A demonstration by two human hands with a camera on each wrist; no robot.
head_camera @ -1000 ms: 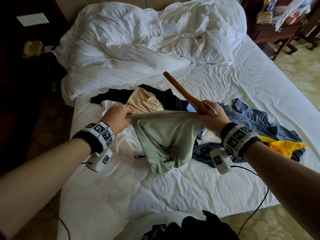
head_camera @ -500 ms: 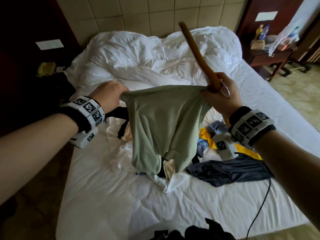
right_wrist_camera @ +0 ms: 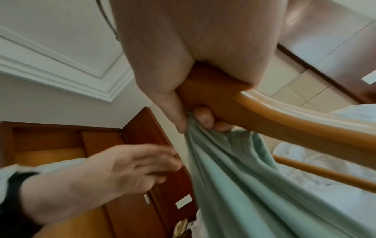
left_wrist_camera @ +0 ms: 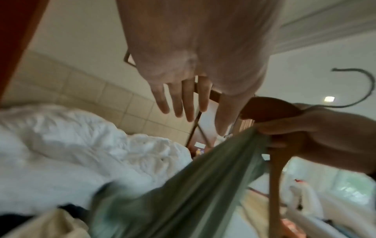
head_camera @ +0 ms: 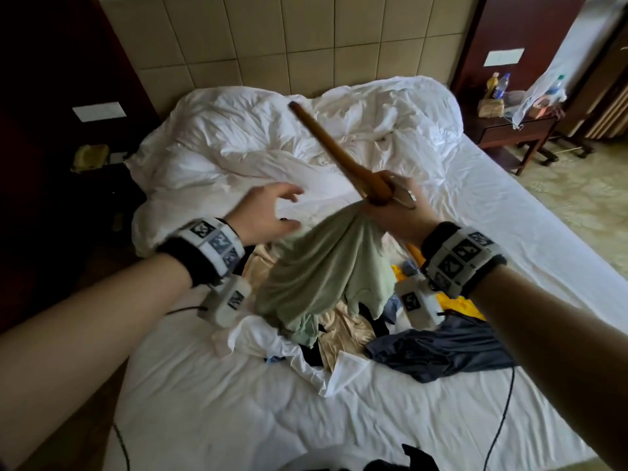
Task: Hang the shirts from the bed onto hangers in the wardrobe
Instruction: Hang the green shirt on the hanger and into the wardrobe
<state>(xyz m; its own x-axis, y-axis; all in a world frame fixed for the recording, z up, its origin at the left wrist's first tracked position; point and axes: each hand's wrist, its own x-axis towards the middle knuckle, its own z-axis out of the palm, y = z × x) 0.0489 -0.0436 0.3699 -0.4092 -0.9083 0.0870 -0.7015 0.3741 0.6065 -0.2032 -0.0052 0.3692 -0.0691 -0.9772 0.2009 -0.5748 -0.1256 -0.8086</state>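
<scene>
White bedding on the bed (head_camera: pixel 390 419) lies under our green shirt (head_camera: pixel 326 266), which hangs bunched with the wooden hanger (head_camera: pixel 343 158) in our clamped right hand (head_camera: pixel 397 212). Our left hand (head_camera: pixel 268 212) hovers apart, fingers spread; next, we judge, it must find the collar and feed the hanger in.

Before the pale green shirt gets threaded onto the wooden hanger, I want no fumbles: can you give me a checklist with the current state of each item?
1. Right hand grips the wooden hanger: ok.
2. The same hand pinches the pale green shirt against the hanger: ok, seen in the right wrist view.
3. Left hand free to open the shirt: ok, fingers spread, holding nothing.
4. Shirt spread for threading: not ok, it hangs bunched from one point.
5. Shirt clear of the clothes pile on the bed: cannot tell.
6. Metal hook unobstructed: ok.
</scene>
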